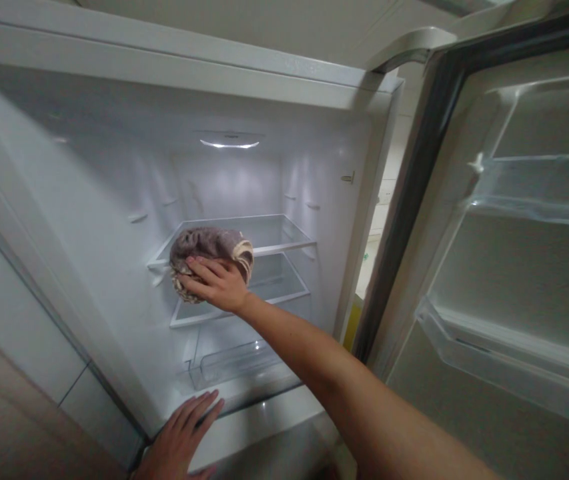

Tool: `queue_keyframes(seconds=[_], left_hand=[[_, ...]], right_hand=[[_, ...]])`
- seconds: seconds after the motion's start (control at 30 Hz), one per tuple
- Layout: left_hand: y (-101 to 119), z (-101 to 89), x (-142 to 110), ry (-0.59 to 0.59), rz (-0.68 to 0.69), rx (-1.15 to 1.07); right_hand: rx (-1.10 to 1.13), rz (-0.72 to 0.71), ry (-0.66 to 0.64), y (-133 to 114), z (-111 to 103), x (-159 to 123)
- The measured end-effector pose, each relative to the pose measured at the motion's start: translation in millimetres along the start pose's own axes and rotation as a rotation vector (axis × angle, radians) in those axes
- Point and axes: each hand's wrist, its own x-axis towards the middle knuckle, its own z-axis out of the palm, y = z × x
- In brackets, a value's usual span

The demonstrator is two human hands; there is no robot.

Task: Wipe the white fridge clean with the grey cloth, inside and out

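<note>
My right hand (217,283) reaches into a lit fridge (224,177) and presses a folded grey-brown cloth (209,243) with a pale edge. The fingers lie over the cloth's near side, and its far side is hidden. Behind the cloth is the upper glass shelf (284,231), whose front left edge it partly covers. My left hand (184,430) is low at the front of the fridge, near its bottom edge, with fingers stretched out and nothing in them.
The fridge door (414,200) stands open on the right, with a clear door shelf (514,367) low on it. Below the upper shelf are a lower glass shelf (284,285) and a clear drawer (234,363). A tiled wall (19,313) runs along the left.
</note>
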Motion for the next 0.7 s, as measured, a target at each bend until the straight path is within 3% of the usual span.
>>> queue_keyframes(seconds=[0.13,0.37,0.53,0.63,0.7], left_hand=[[1.7,2.9,-1.0,-0.024,-0.033,-0.021],[4.1,4.0,-4.4,-0.086,-0.065,-0.092],[1.6,-3.5,1.0,-0.114,-0.048,-0.098],[-1.2,1.8,2.2,-0.015,0.005,-0.003],[-2.7,11.3,-0.7,0.04,0.023,0.055]], right_hand=[[0.106,0.002,-0.221,11.0,12.4,-22.8],[0.084,0.471,-0.457,64.3,51.4,-46.1],[-0.014,0.931,-0.372,106.6,64.6,-42.2],[-0.111,1.259,-0.284,128.0,70.0,-26.6],[-0.16,1.404,-0.226,141.2,75.7,-10.1]])
